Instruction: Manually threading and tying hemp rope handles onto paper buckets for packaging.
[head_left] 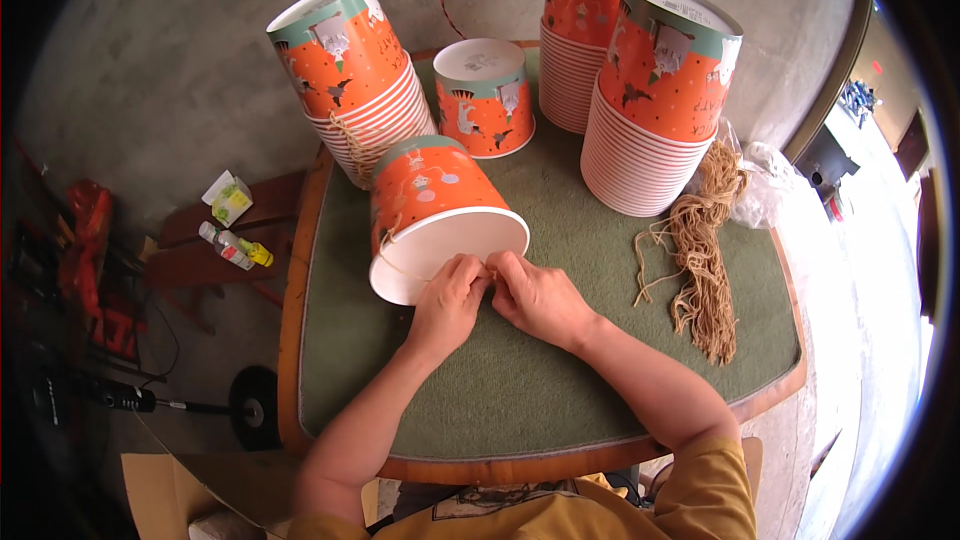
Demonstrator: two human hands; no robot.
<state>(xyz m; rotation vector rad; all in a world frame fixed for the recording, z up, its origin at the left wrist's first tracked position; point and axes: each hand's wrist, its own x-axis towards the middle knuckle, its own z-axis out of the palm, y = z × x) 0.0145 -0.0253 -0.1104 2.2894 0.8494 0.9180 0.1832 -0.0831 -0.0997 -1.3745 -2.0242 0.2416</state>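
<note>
An orange paper bucket (430, 190) with a green base band and cartoon figures lies tilted on the table, its white mouth turned toward me. A tan cord (392, 258) hangs at the left of its rim and runs across the mouth toward my hands. My left hand (447, 302) is closed in a pinch at the lower rim. Right beside it, my right hand (543, 302) pinches too, their fingertips meeting. The cord's end between the fingers is mostly hidden.
Upside-down bucket stacks stand at the left (340, 60) and the right (655, 90), with another stack (575, 50) behind. A single bucket (484, 105) sits between them. A tan cord bundle (705, 270) lies right, near a clear plastic bag (765, 185). A bench (200, 225) holds bottles.
</note>
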